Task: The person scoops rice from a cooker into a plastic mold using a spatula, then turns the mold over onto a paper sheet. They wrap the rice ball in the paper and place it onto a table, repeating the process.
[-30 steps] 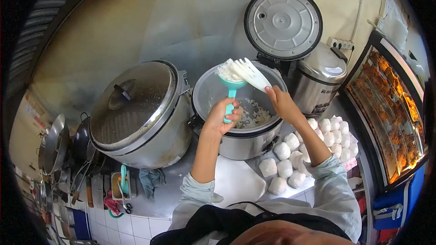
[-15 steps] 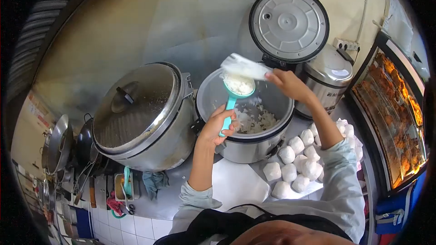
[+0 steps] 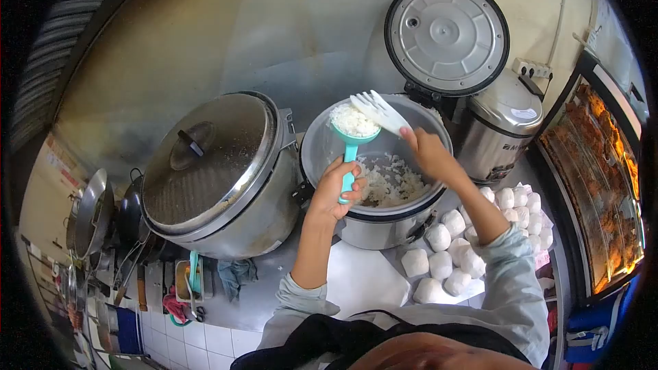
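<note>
My left hand (image 3: 334, 190) is wrapped round the handle of a turquoise scoop (image 3: 349, 155), held over the near left part of an open rice cooker (image 3: 322, 142). White rice (image 3: 353, 120) heaps above the scoop's rim. In my right hand (image 3: 426, 154) is a white fork-like rice paddle (image 3: 384, 112); its prongs lie at the right edge of the heap. Below, loose cooked rice (image 3: 394, 181) covers part of the cooker's bottom. The cooker's round lid (image 3: 445, 38) stands raised behind it.
A large lidded steel pot (image 3: 219, 164) stands left of the cooker. Several white wrapped bundles (image 3: 458, 252) are piled at the right, under my right forearm. Beyond are a closed steel cooker (image 3: 504, 113) and a glass food case (image 3: 593, 185). White paper (image 3: 363, 277) lies on the counter in front.
The paddle has turned from lying flat across the scoop's top to slanting at its right side, prongs now showing. The rice heap is more exposed. The view has shifted slightly.
</note>
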Motion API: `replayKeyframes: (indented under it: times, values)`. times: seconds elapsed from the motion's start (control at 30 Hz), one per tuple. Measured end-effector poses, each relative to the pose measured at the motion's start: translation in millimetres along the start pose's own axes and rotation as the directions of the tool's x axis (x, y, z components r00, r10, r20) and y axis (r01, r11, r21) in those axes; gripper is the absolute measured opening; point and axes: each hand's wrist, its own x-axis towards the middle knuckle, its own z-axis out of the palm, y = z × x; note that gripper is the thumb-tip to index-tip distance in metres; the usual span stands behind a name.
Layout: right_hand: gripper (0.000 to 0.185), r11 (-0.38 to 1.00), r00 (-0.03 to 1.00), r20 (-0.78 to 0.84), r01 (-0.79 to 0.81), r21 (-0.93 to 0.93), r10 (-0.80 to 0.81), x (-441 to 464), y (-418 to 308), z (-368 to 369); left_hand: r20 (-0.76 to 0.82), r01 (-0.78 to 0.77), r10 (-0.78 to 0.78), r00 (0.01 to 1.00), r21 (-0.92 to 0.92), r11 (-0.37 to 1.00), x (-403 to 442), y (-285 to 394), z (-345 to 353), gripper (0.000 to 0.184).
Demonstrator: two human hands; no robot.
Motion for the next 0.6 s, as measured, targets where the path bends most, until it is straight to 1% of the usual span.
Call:
replayKeyframes:
  times: [0.03,0.07,0.13,0.17,0.2,0.23,0.27,0.3,0.33,0.37,0.4,0.47,0.5,0.57,0.6]
  values:
    - [0.067,0.997,0.999,-0.046,-0.007,-0.073,0.004,-10.6,1.4,4.8,-0.007,-0.011,0.011,1.0,-0.01,1.0,0.1,1.4,-0.8,0.008]
    - [0.067,0.997,0.999,-0.044,-0.011,-0.074,0.008,-20.2,3.1,2.2,-0.016,-0.021,0.02,1.0,-0.022,1.0,0.3,1.1,-1.3,0.009]
    - [0.063,0.982,0.981,-0.047,0.188,-0.025,-0.19,-35.1,5.7,-18.7,-0.028,-0.005,0.005,1.0,-0.014,1.0,3.1,-4.9,-4.8,0.009]
    - [0.063,0.982,0.981,-0.043,0.19,-0.02,-0.191,-37.5,8.7,-32.6,-0.043,0.008,-0.008,0.999,-0.003,1.0,3.5,-7.6,-7.8,0.01]
    - [0.062,0.997,0.994,0.091,0.058,-0.042,-0.054,-37.1,12.5,-49.9,-0.049,0.006,-0.006,0.999,-0.005,1.0,4.0,-9.0,-10.0,0.01]
    - [0.06,0.994,0.973,0.216,-0.07,-0.084,0.086,-34.2,12.3,-63.1,-0.047,0.022,-0.022,0.999,-0.014,1.0,5.4,-10.2,-11.0,0.01]
    - [0.06,0.994,0.972,0.218,-0.068,-0.085,0.086,-30.4,7.9,-71.4,-0.041,0.039,-0.04,0.998,-0.023,0.999,6.9,-11.2,-10.7,0.01]
    - [0.06,0.993,0.983,0.175,-0.046,-0.11,0.064,-26.3,3.3,-78.8,-0.039,0.043,-0.044,0.998,-0.026,0.999,7.8,-10.5,-9.0,0.01]
    - [0.06,0.99,0.99,0.13,-0.031,-0.135,0.048,-22.0,0.1,-82.3,-0.041,0.049,-0.048,0.998,0.02,0.999,7.4,-8.5,-6.8,0.009]
    - [0.061,0.993,0.994,0.108,0.012,-0.118,0.001,-14.6,-7.0,-79.6,-0.042,0.059,-0.057,0.998,0.068,0.996,6.1,-9.0,-3.8,0.009]
    - [0.063,0.993,0.996,0.083,0.054,-0.102,-0.046,-5.3,-17.4,-73.7,-0.039,0.073,-0.07,0.997,0.071,0.995,4.1,-10.9,0.5,0.009]
    - [0.063,0.954,0.99,0.094,0.13,-0.271,-0.109,11.8,-30.9,-54.4,-0.017,0.116,-0.115,0.993,0.189,0.975,-0.7,-13.8,7.8,0.011]
    - [0.063,0.955,0.99,0.095,0.127,-0.267,-0.105,23.1,-29.8,-43.6,-0.021,0.121,-0.12,0.993,0.191,0.974,-2.8,-15.5,8.2,0.011]
    - [0.063,0.952,0.992,0.075,0.117,-0.282,-0.099,47.3,-23.5,-20.7,0.058,0.152,-0.158,0.986,0.102,0.983,-9.4,-19.7,7.4,0.012]
    - [0.065,0.942,0.993,0.108,0.075,-0.328,-0.041,58.0,-16.5,-17.2,0.043,0.129,-0.134,0.99,0.115,0.985,-12.8,-21.1,7.0,0.01]
